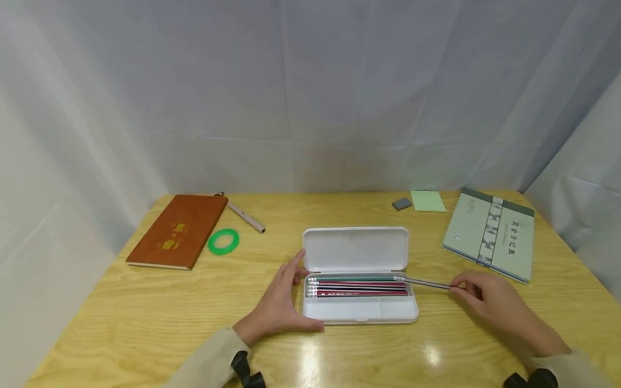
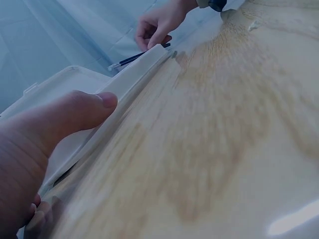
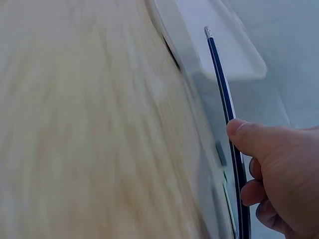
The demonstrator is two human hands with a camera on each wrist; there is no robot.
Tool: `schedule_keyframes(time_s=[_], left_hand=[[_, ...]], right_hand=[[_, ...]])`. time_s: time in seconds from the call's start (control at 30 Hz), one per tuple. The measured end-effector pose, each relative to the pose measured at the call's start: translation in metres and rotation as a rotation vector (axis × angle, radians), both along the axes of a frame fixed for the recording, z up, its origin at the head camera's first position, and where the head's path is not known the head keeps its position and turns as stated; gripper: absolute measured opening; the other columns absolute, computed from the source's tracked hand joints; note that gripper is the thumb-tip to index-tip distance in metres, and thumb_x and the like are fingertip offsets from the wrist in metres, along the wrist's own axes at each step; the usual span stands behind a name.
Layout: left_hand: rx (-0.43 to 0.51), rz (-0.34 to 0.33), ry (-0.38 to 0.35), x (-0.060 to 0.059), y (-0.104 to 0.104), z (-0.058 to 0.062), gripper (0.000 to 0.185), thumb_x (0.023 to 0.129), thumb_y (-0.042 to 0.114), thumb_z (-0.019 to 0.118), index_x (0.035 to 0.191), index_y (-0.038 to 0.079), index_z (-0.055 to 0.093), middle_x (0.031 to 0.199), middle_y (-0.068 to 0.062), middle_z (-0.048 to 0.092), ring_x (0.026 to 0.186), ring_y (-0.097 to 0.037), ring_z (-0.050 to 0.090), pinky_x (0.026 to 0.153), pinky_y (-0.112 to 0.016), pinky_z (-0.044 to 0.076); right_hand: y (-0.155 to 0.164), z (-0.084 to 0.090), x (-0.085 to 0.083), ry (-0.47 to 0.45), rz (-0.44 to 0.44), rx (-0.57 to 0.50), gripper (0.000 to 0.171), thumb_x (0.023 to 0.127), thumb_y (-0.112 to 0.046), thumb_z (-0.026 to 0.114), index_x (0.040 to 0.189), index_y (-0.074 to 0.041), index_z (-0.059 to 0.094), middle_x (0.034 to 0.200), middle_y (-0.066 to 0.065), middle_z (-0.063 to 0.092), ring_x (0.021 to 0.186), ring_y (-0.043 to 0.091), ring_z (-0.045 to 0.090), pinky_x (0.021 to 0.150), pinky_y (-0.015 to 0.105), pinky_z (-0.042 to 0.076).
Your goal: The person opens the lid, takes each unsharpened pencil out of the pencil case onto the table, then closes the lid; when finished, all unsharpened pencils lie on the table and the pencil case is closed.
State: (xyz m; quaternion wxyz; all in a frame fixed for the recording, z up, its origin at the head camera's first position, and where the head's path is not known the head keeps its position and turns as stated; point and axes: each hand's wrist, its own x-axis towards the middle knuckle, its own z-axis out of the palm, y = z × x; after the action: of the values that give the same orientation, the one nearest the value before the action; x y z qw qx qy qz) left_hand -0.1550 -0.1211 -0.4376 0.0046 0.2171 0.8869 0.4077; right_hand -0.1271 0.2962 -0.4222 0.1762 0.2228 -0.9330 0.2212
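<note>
A white pencil case (image 1: 359, 311) lies open mid-table, lid (image 1: 356, 249) tilted back, with several red and dark pencils (image 1: 359, 287) in its tray. My left hand (image 1: 283, 299) rests against the case's left end, thumb on the front corner (image 2: 102, 104) and fingers by the hinge. My right hand (image 1: 490, 302) pinches the tip end of a dark pencil (image 1: 424, 282) whose eraser end reaches over the case's right edge. In the right wrist view that pencil (image 3: 223, 89) runs from my thumb (image 3: 249, 137) toward the case (image 3: 224, 45).
A brown notebook (image 1: 179, 230), a green tape ring (image 1: 223, 241) and a beige pen (image 1: 246, 216) lie at the far left. A grey eraser (image 1: 401, 203), a green sticky pad (image 1: 427, 201) and a pale green book (image 1: 491, 233) lie far right. White curtains surround the wooden table (image 1: 145, 318).
</note>
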Motion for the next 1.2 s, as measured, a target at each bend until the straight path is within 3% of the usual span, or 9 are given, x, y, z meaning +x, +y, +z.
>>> schedule_keyframes(time_s=[0.27, 0.5, 0.8, 1.03, 1.2], left_hand=[[-0.003, -0.005, -0.005, 0.0, -0.001, 0.0, 0.142, 0.042, 0.047, 0.094, 0.155, 0.025, 0.012, 0.126, 0.006, 0.054, 0.103, -0.011, 0.044, 0.092, -0.034, 0.044], [0.006, -0.01, 0.013, 0.0, -0.002, 0.0, 0.142, 0.042, 0.048, 0.094, 0.155, 0.024, 0.012, 0.125, 0.005, 0.054, 0.103, -0.012, 0.044, 0.091, -0.035, 0.044], [0.005, -0.015, 0.018, 0.0, -0.001, -0.002, 0.142, 0.042, 0.048, 0.094, 0.156, 0.022, 0.012, 0.125, 0.003, 0.054, 0.103, -0.012, 0.044, 0.092, -0.036, 0.044], [0.004, -0.024, -0.01, 0.001, -0.001, 0.0, 0.142, 0.044, 0.048, 0.094, 0.156, 0.021, 0.012, 0.127, 0.002, 0.053, 0.104, -0.013, 0.045, 0.094, -0.036, 0.044], [0.01, -0.022, -0.028, 0.001, -0.002, 0.001, 0.142, 0.044, 0.047, 0.094, 0.156, 0.024, 0.01, 0.128, 0.002, 0.051, 0.105, -0.013, 0.045, 0.095, -0.036, 0.045]], right_hand=[[0.037, -0.007, 0.004, -0.039, -0.032, 0.046, 0.017, 0.077, -0.006, 0.077, 0.083, -0.019, 0.069, 0.06, -0.023, 0.04, 0.052, -0.008, 0.031, 0.046, 0.017, 0.029], [0.035, -0.008, -0.003, -0.027, -0.009, 0.102, 0.019, 0.076, -0.005, 0.077, 0.083, -0.02, 0.068, 0.059, -0.024, 0.039, 0.051, -0.009, 0.03, 0.047, 0.017, 0.03], [0.002, -0.002, -0.014, 0.007, -0.011, 0.086, 0.018, 0.078, -0.002, 0.074, 0.092, -0.012, 0.068, 0.065, -0.018, 0.042, 0.057, -0.007, 0.032, 0.049, 0.018, 0.03], [-0.044, 0.003, -0.028, 0.056, 0.122, 0.04, 0.018, 0.078, -0.001, 0.073, 0.092, -0.011, 0.069, 0.064, -0.017, 0.043, 0.056, -0.007, 0.032, 0.049, 0.016, 0.031], [-0.075, 0.01, -0.036, 0.015, 0.164, 0.1, 0.011, 0.082, -0.007, 0.071, 0.091, -0.014, 0.07, 0.061, -0.017, 0.045, 0.054, -0.006, 0.032, 0.049, 0.017, 0.031]])
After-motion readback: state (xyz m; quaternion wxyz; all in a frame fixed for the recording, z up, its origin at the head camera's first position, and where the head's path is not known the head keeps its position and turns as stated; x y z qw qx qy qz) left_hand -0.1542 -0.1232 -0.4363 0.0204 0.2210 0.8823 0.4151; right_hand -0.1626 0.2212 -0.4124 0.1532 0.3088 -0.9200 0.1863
